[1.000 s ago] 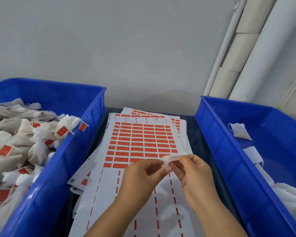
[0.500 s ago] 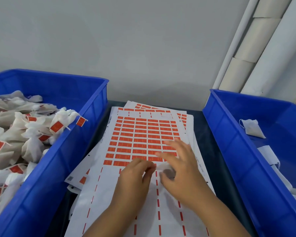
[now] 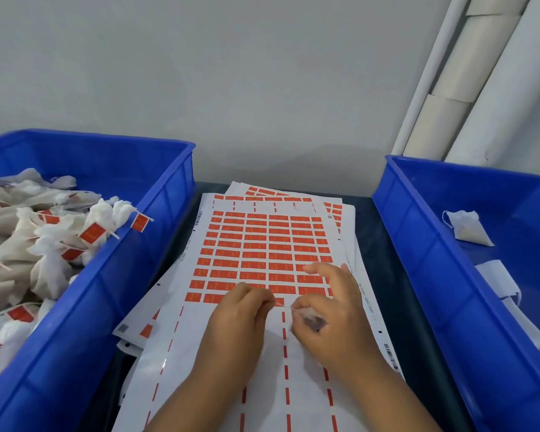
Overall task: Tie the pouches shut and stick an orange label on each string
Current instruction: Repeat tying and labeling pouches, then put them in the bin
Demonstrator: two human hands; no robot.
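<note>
Over the label sheet (image 3: pixel 262 254) at the surface's middle, the left hand (image 3: pixel 240 316) has its grip pinched together on a thin string (image 3: pixel 283 305). The right hand (image 3: pixel 331 313) pinches the string's other end and covers a small white pouch (image 3: pixel 309 319), index finger raised. Farther left, a blue bin (image 3: pixel 156 232) holds labelled pouches (image 3: pixel 44 244).

Pouch (image 3: pixel 309 321) half-hidden under right hand (image 3: pixel 331 310)
</note>
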